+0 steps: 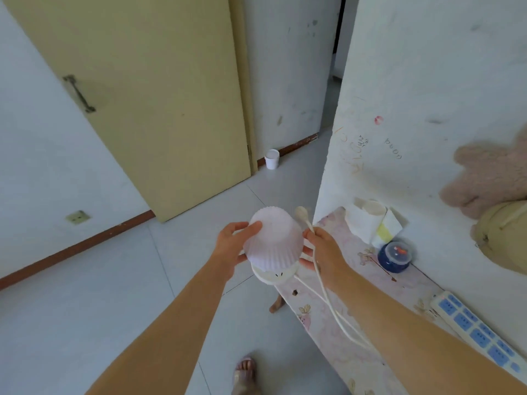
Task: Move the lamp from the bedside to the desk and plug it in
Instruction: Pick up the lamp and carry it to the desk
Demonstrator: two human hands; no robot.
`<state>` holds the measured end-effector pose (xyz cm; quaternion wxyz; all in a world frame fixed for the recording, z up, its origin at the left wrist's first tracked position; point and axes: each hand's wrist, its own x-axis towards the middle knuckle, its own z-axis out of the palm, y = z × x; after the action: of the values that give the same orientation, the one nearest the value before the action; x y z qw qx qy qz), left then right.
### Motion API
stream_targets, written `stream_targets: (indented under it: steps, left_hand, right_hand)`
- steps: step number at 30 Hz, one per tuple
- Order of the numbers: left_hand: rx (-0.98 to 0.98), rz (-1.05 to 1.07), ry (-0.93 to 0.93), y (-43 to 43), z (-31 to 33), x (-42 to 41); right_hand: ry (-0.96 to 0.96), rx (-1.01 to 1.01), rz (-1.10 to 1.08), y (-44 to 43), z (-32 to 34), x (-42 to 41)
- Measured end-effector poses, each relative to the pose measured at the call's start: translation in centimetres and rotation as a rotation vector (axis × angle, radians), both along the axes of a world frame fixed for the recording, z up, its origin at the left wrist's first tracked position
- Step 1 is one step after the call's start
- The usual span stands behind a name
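Now both hands clasping lamp [273,243], left hand [232,246] on shade, right hand [320,248] pinching cord [328,303]

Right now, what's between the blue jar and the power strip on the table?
Nothing in the head view: only bare floral tablecloth between the blue jar and the power strip.

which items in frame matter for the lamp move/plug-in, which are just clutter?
Job:
lamp, held by left hand and right hand
lamp cord and plug, in right hand
power strip
desk

Clutter:
blue jar
tissue pack
plush toy
white cup on floor
wall socket
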<state>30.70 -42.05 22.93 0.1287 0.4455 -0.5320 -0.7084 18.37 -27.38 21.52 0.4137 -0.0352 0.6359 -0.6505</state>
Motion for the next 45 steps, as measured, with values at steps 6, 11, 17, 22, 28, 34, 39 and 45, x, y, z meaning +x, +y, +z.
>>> stream_targets:
  steps: [6,11,17,22,28,34,39,45]
  left_hand:
    - [-0.037,0.209,-0.007,-3.3,0.2,7.9]
    - [-0.061,0.336,-0.033,-6.7,0.6,14.6]
    - [-0.093,0.446,-0.029,-10.8,1.2,23.8]
    - [-0.129,0.647,-0.038,-18.0,3.1,40.3]
    - [-0.134,0.692,-0.071,-19.7,3.4,44.6]
    - [-0.150,0.809,-0.087,-22.2,4.1,52.1]
    - [-0.133,0.938,-0.094,-24.8,4.6,58.9]
    - [-0.122,1.082,-0.134,-28.0,4.9,64.4]
  right_hand:
    - [-0.022,-0.054,0.167,-5.4,0.1,5.6]
    - [0.044,-0.038,0.301,-11.0,0.6,10.8]
    - [0.065,-0.060,0.438,-17.9,1.4,18.7]
    - [0.052,-0.091,0.675,-28.4,2.5,34.1]
    - [0.048,-0.119,0.693,-31.0,3.2,38.5]
    - [0.058,-0.131,0.787,-35.2,3.4,46.0]
    - [0.068,-0.136,0.918,-39.7,4.5,52.9]
    - [0.041,-0.165,1.050,-44.9,4.7,58.7]
